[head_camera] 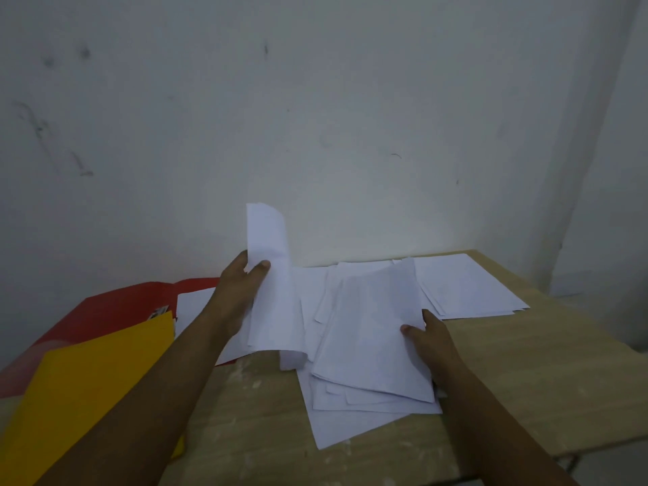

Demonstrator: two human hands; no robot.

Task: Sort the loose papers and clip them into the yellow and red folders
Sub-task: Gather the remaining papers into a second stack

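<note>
A person's two bare arms reach over a pale wooden counter [526, 380] set against a grey-white wall [315, 100]. The left hand [238, 292] lifts a sheet of white paper [270, 275] on end near the back edge of the counter, thumb in front and fingers behind, so this grip is closed on the sheet, which curls at the top. The right hand [426, 340] pinches the right edge of a messy pile of loose papers [368, 345] in the middle of the counter, thumb on top, fingers hidden beneath. A flatter stack of papers [466, 285] lies toward the back right corner, just beside the messy pile.

The yellow folder [87, 398] lies at the front left edge, overlapping the red folder [115, 310] behind it; the red one appears open, with a white page [193, 306] and what may be its clip just visible inside.

This looks like the sorting step, early on: nothing seems clipped yet. The next move likely calls for deciding where the lifted sheet belongs, then laying it square on a folder or stack without dragging neighbouring sheets along.
</note>
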